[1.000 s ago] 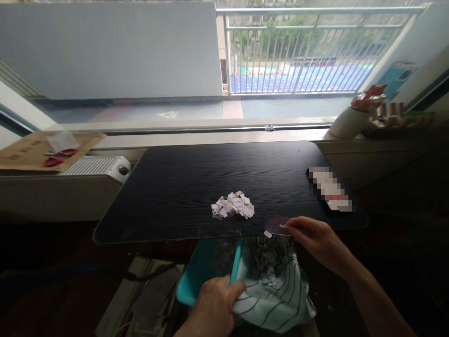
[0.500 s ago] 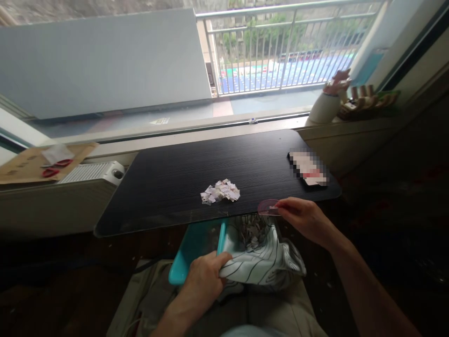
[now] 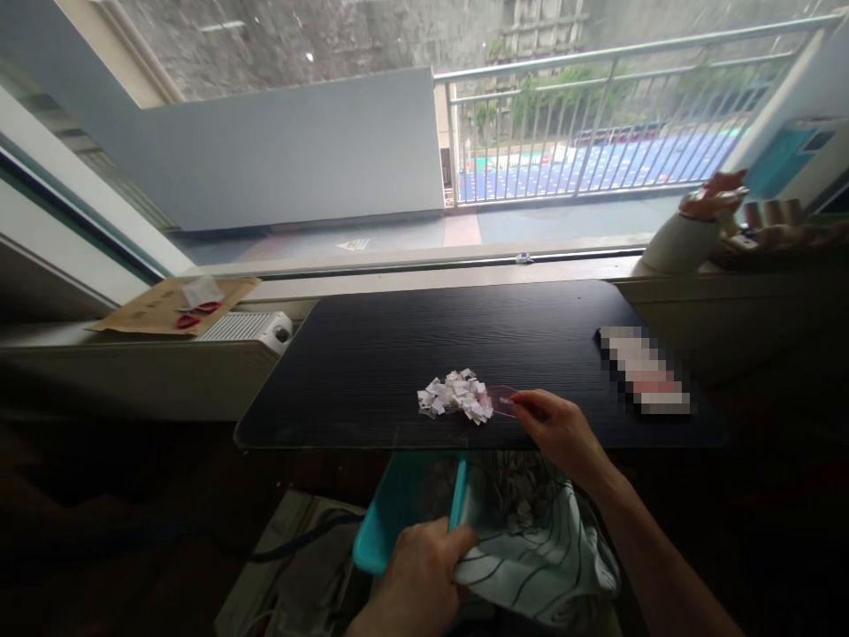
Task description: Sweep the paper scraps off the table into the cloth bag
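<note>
While my right hand [image 3: 563, 433] pinches a thin, see-through pink plastic scraper [image 3: 497, 399] between thumb and fingers, its outer edge reaches the right side of a heap of white paper scraps [image 3: 456, 395], just left of those fingertips on the black tabletop [image 3: 371, 354]. A small pale fleck shows on the plastic beside the fingertips. Below and left of them, I have my left hand [image 3: 421, 566] closed on the edge of a striped cloth [image 3: 531, 566], thumb on top, where it meets the rim of a teal plastic bin [image 3: 381, 531]; I cannot tell how the fingers underneath are set. More cut scraps [image 3: 523, 495] lie in the cloth's hollow, beneath the right fingers. Right of that hand a pixelated slab [image 3: 643, 376] rests on the tabletop; far left of both hands, red-handled scissors [image 3: 188, 321] lie on brown paper [image 3: 142, 310].
</note>
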A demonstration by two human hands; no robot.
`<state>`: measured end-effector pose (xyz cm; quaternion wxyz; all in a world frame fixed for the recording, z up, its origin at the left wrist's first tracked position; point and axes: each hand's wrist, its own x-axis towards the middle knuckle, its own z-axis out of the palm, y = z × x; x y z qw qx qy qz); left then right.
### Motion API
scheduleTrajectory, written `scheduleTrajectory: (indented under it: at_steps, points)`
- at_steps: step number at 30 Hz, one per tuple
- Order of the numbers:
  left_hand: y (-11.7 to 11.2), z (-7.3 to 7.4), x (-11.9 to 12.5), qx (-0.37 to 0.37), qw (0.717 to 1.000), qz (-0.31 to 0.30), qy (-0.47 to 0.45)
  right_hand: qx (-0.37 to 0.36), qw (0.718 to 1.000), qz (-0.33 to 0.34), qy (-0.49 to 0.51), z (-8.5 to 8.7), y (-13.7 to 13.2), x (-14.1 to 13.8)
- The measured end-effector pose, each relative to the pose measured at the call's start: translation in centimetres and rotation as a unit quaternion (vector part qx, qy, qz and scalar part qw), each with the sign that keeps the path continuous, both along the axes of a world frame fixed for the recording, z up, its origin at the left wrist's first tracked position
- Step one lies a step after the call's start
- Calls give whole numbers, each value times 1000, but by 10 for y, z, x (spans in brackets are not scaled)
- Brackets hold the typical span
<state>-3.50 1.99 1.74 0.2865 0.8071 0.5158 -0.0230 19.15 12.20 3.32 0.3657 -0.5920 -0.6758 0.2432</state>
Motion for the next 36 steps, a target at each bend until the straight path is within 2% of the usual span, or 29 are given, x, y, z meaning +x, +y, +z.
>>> scheduleTrajectory:
  at_steps: [4,12,18,32,36]
  points:
    - [3,-2,-1,-2,1000,-20,-13,-10,1000,-3,-13,5,-9,10]
    - [10,-2,10,-22,997,-61,-30,-32,999,-24,-9,1,-18,20]
    - [12,3,18,-39,995,-87,-43,-30,999,12,-7,5,-19,14]
    - [10,10,35,-15,990,-136,-38,-26,997,-69,-24,4,-33,38]
    - [8,12,38,-5,990,-140,-37,-21,999,-37,-3,6,-30,30]
